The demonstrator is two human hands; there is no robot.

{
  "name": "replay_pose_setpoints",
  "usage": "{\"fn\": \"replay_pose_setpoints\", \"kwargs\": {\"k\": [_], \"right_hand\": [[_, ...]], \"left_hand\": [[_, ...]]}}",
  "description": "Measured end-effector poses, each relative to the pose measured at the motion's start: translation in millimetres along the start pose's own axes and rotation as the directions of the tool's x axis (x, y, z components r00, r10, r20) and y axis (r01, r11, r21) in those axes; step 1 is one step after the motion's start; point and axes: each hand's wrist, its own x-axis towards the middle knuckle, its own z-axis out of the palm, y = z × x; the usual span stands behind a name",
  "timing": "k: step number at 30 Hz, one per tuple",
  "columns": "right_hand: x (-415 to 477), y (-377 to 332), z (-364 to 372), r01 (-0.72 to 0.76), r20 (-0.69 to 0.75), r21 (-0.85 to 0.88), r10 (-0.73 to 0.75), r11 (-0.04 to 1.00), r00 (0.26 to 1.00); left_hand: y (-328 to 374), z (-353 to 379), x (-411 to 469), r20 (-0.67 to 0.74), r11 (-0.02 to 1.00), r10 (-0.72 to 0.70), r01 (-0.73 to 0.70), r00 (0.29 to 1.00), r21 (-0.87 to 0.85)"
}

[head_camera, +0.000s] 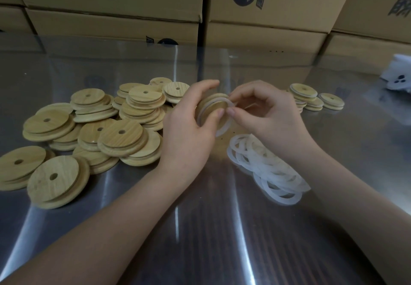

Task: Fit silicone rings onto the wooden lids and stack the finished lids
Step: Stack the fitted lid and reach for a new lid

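Pretty much the whole shot is a shiny brushed stainless-steel surface (211,229), with streaky light reflections running toward the near edge. Along the back there's a wall of stacked brown cardboard boxes (115,2) printed with dark round logos and characters, sitting right behind the far edge. You can see their faint reflection in the metal.

On the left side is a loose heap of round pale wooden lids with small centre holes (120,133), overlapping each other any old way. On the right, nearer the person, is a messy pile of translucent white silicone rings (266,166). Further back on the right is a short stack of wooden lids with white rings on them (303,94), with one more ringed lid (331,101) lying just beside it. A crumpled white thing (398,73) sits at the far right edge; I can't tell what it is.

In the middle, held above the surface, the left hand (189,126) grips one round wooden lid (213,106) tilted up on its edge, fingers curled over the top and thumb on its face. The right hand (266,115) pinches a white silicone ring (224,128) that's looped partway around that lid's rim, with the lower part hanging loose.
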Motion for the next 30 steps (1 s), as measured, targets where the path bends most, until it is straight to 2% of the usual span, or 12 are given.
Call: {"fn": "replay_pose_setpoints", "kwargs": {"k": [5, 13, 20, 25, 30], "right_hand": [[1.1, 3.2, 0.2, -0.122, -0.012, 0.186, 0.126, 0.975, 0.992], [2.5, -1.3, -5.1, -0.255, 0.02, 0.348, 0.264, 0.902, 0.964], [5.0, -4.6, -9.2, -0.303, 0.084, 0.432, 0.296, 0.849, 0.951], [6.6, -2.9, -11.3, -0.308, 0.113, 0.388, 0.286, 0.869, 0.951], [6.3, -1.1, -10.3, -0.22, 0.067, 0.253, 0.209, 0.942, 0.976]], "left_hand": [[-0.1, 0.2, -0.1, -0.009, 0.995, 0.092, -0.091, 0.996, 0.046], [-2.0, -0.5, 3.4, 0.02, 0.999, 0.034, -0.034, 0.999, -0.025], [-1.4, 0.2, 3.1, 0.032, 0.998, 0.024, -0.022, 0.999, -0.063], [-3.3, 0.0, 2.7, 0.054, 0.995, -0.025, 0.029, 0.998, -0.09], [-4.3, -1.5, 3.9, 0.074, 0.989, -0.034, 0.045, 0.997, -0.141]]}}
